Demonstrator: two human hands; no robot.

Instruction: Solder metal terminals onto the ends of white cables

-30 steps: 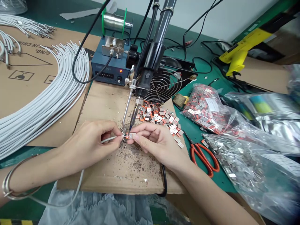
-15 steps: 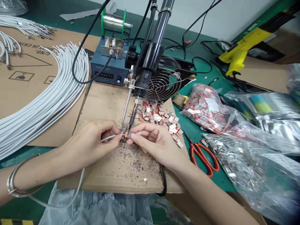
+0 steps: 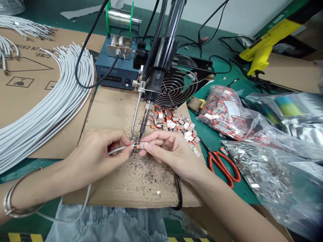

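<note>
My left hand (image 3: 108, 149) pinches a white cable (image 3: 117, 150) close to its end, and the rest of the cable loops down below my wrist. Between thumb and fingers of my right hand (image 3: 168, 148) is a small USB connector (image 3: 142, 145), metal with an orange part facing the cable. Cable end and connector meet directly under the tip of a mounted soldering iron (image 3: 144, 122). A thin bent metal solder feed tube (image 3: 136, 112) comes down beside the iron to the same spot. Whether the tip touches the joint I cannot tell.
Loose connectors (image 3: 174, 122) lie behind my right hand. Red-handled cutters (image 3: 223, 166) and plastic bags of connectors (image 3: 222, 111) are at right. A bundle of white cables (image 3: 63, 90) curves along the left. A blue solder feeder (image 3: 114, 72) and a round fan grille (image 3: 174, 89) stand behind.
The connector shows more fully between my hands, with my right fingers slightly further right. The whole view has shifted a little. Both hands keep their grip.
</note>
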